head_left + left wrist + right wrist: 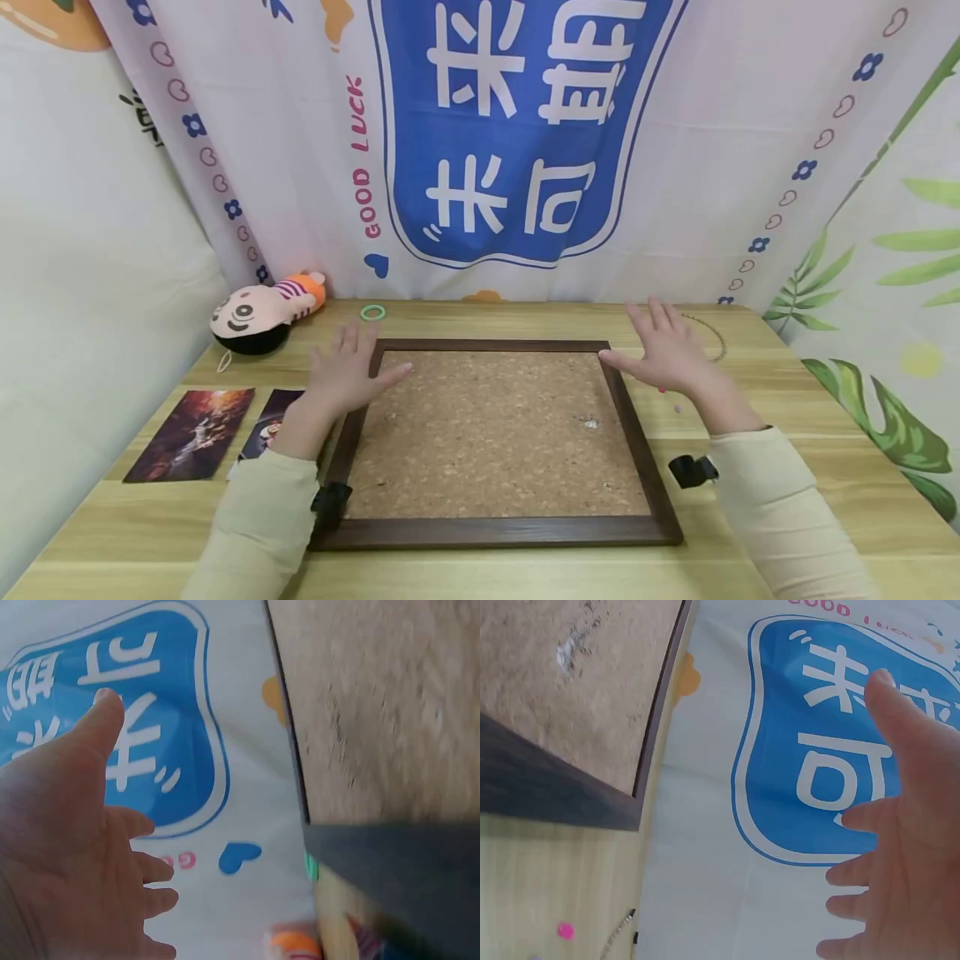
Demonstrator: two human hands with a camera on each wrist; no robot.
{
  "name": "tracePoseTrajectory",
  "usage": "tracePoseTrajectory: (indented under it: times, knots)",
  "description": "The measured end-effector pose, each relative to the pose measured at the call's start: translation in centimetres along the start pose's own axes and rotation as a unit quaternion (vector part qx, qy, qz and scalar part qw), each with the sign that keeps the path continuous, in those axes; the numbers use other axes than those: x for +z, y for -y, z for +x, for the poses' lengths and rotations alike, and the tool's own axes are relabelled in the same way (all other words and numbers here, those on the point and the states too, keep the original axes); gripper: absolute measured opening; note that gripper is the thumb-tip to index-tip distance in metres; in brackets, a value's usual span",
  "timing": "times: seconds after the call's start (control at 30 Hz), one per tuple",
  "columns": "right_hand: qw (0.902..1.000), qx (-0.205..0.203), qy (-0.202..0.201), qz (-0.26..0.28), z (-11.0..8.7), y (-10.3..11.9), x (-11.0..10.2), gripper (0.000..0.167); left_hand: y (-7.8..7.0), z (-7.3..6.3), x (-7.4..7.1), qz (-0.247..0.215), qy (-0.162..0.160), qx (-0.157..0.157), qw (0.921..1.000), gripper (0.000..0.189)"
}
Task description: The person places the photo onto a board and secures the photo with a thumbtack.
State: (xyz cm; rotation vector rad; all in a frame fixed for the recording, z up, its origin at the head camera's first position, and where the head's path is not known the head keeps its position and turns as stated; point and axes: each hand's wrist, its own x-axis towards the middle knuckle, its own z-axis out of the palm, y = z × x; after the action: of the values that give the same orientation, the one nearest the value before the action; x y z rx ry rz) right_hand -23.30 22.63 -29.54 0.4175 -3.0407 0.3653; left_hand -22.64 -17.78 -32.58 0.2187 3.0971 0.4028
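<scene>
A cork board (487, 442) in a dark brown wooden frame (495, 532) lies flat on the table, with small worn spots in its cork. Over its far left corner is my left hand (347, 371), fingers spread and holding nothing. My right hand (667, 350) is likewise spread by the far right corner, its thumb near the frame's edge. In the left wrist view the left hand (67, 847) appears apart from the cork board (375, 712). The right wrist view shows the right hand (907, 847) with straight fingers, also apart from the board (577, 690).
To the left lie two picture cards, one reddish-dark (195, 437) and one partly hidden by the left arm (266, 425). A plush doll (258, 315) and a green ring (372, 312) sit at the back. Behind the right hand is a thin chain (712, 329), with small pink bits (565, 931) nearby.
</scene>
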Motion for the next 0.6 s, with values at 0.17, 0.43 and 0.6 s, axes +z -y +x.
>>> tracePoseTrajectory:
  times: [0.17,0.43,0.6]
  knots:
    - [0.9993,-0.035,-0.009,0.007,-0.3,-0.9,-1.1,0.086,2.5,-0.8,-1.1,-0.023,-0.017,-0.008,0.9996,0.093]
    - [0.9913,-0.064,-0.029,0.111,-2.2,-3.9,-0.4,0.074,9.5,-3.8,-1.0,-0.044,-0.058,-0.044,0.9964,0.091]
    - [0.9854,-0.045,-0.033,0.161,-3.2,-5.8,1.0,0.072,13.3,-5.0,-0.5,-0.064,-0.068,-0.076,0.9928,0.090]
